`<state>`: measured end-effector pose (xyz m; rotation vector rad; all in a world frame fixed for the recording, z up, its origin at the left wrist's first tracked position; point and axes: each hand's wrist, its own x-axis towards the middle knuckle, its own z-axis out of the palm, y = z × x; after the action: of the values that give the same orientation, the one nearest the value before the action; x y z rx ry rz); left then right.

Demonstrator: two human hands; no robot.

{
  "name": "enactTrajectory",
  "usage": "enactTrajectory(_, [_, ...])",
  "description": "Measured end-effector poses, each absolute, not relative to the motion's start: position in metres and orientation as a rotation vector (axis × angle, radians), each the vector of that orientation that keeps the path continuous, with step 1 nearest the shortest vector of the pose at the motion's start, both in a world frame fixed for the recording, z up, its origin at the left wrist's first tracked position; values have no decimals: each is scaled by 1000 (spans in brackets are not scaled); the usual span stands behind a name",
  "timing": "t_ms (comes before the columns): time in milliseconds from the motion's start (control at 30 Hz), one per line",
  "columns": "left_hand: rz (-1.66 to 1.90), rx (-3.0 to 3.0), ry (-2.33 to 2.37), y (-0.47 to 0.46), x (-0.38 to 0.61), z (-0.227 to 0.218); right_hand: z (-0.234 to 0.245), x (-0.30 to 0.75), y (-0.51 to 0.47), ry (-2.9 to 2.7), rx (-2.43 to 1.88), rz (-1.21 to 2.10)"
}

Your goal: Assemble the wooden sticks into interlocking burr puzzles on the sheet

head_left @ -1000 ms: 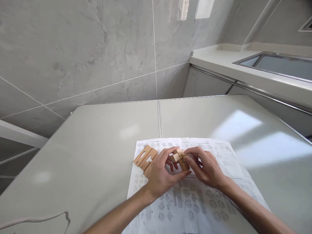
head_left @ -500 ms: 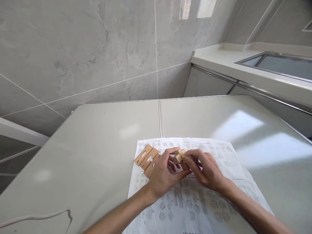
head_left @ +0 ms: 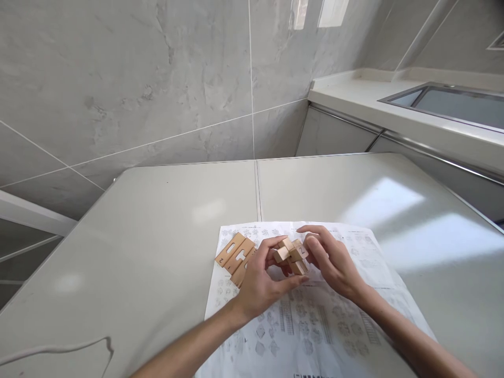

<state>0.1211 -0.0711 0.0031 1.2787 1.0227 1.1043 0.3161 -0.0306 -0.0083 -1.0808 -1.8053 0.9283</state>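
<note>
Pale wooden square-ended bars, crossed together in a compact cluster, sit in the head view between the two hands, above a white sheet of paper printed with small grey figures. The left hand grasps the cluster, thumb at its near lower end and fingers curled round the far left side. The right hand is loosened just beside it, index finger raised clear; whether its other fingertips touch wood cannot be told. Light-brown flat wooden boards with cut-out slots lie left, partly behind the left hand. Beneath everything stretches a glossy pale-grey table.
</note>
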Motion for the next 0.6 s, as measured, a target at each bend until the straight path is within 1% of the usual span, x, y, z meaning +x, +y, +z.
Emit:
enactTrajectory(100, [1129, 1228, 965, -71, 121, 6, -5, 315, -27, -1828, -1084, 1089])
enactTrajectory(167, [1149, 1204, 927, -70, 121, 6, -4, 314, -26, -1850, -1057, 1137])
enactTrajectory(600, [1063, 1151, 873, -72, 119, 0, -8, 315, -25, -1872, -1058, 1224])
